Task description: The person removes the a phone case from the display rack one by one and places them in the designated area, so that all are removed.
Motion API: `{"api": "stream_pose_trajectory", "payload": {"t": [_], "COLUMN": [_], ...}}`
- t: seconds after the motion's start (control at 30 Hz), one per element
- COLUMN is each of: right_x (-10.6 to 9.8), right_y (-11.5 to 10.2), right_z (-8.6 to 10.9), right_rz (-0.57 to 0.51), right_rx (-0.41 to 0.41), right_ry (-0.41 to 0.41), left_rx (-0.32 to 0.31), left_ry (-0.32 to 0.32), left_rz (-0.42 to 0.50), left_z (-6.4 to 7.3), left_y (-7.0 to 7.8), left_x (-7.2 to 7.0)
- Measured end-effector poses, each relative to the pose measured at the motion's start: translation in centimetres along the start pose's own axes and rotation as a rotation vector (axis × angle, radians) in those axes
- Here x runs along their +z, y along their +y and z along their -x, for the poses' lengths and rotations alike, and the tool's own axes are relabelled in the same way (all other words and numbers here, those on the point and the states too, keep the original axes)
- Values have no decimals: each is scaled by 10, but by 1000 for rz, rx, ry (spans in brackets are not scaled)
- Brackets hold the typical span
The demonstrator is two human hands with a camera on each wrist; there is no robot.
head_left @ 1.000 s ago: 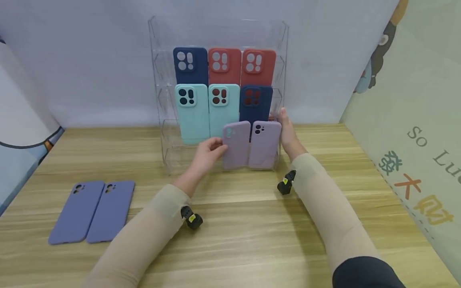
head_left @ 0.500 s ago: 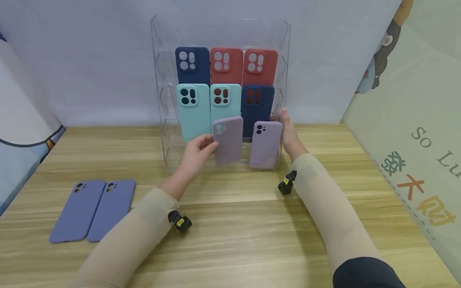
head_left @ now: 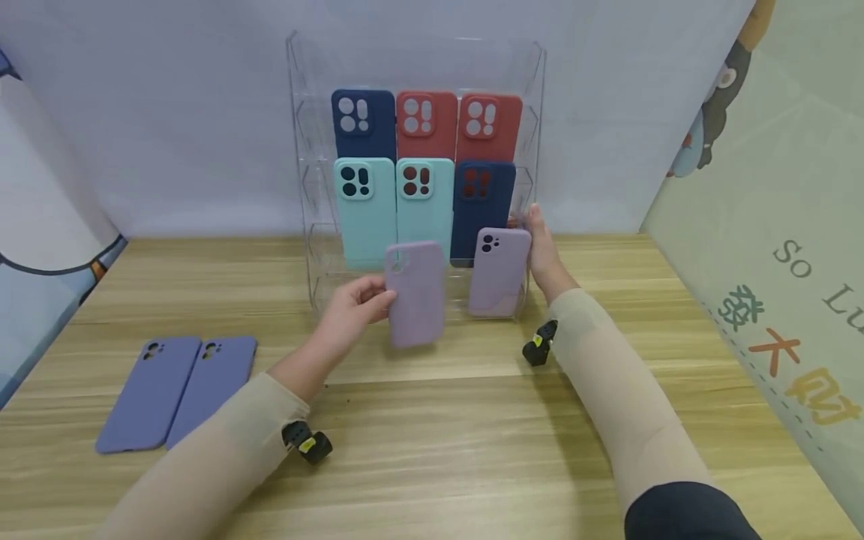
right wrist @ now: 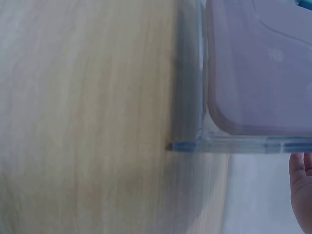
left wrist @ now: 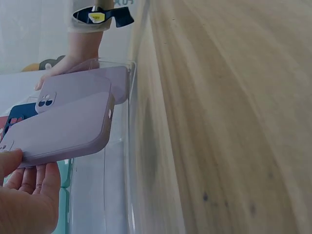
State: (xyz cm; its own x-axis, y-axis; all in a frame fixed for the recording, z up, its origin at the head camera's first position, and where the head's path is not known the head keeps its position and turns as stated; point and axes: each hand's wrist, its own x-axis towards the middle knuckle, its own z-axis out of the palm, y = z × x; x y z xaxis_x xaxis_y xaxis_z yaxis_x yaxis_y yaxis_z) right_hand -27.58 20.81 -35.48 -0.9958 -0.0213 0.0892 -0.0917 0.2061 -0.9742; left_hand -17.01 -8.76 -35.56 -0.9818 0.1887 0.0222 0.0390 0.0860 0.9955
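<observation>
One lilac case [head_left: 418, 300], pinched by the left hand [head_left: 347, 309], hangs before a clear rack [head_left: 418, 64] (right hand [head_left: 545, 253] alongside, fingers extended) whose rising tiers hold: second lilac case [head_left: 501, 274]; two mint cases [head_left: 369, 229], one navy case [head_left: 481, 217]; another navy case [head_left: 364, 144], two red cases [head_left: 427, 146].

Head view, clock face centred on frame. 6 o'clock: pale wood-grain table [head_left: 418, 465], streaks running crosswise. 12 o'clock: plain whitish backdrop sheet [head_left: 196, 120] behind the table. 2 to 4 o'clock: pale green printed sheet [head_left: 776, 187]. On it: dark cartoon figure [head_left: 727, 97] at 2; grey "So Lu" lettering [head_left: 793, 257] at 3, cut off by frame; green, orange-red and yellow-orange characters [head_left: 775, 349] towards 4. 9 to 10 o'clock: white-and-blue cartoon print [head_left: 40, 195], dark-outlined.
</observation>
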Motion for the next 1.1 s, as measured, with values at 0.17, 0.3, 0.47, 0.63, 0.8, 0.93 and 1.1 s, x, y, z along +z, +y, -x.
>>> {"api": "stream_pose_trajectory", "payload": {"t": [0.17,0.3,0.47,0.63,0.8,0.93,1.1], "right_x": [0,-1,-1,-2,-2,-2,-3], "right_y": [-8,-4,1,1,1,0,2], "right_z": [6,4,1,0,1,2,1], "right_rz": [0,2,7,26,35,34,50], "right_rx": [8,3,0,-13,-11,-6,14], "right_ry": [-9,-13,-3,-1,5,2,-13], "left_rx": [-27,-52,-67,-73,-90,-114,-140], "left_ry": [-5,-9,-16,-29,-43,-46,-55], "left_rz": [-12,-20,-12,-18,-22,-23,-35], "left_z": [6,11,14,18,22,27,34], "left_y": [-3,-3,-6,-7,-7,-9,-11], "left_x": [-5,-8,-11,-15,-18,-24,-32]}}
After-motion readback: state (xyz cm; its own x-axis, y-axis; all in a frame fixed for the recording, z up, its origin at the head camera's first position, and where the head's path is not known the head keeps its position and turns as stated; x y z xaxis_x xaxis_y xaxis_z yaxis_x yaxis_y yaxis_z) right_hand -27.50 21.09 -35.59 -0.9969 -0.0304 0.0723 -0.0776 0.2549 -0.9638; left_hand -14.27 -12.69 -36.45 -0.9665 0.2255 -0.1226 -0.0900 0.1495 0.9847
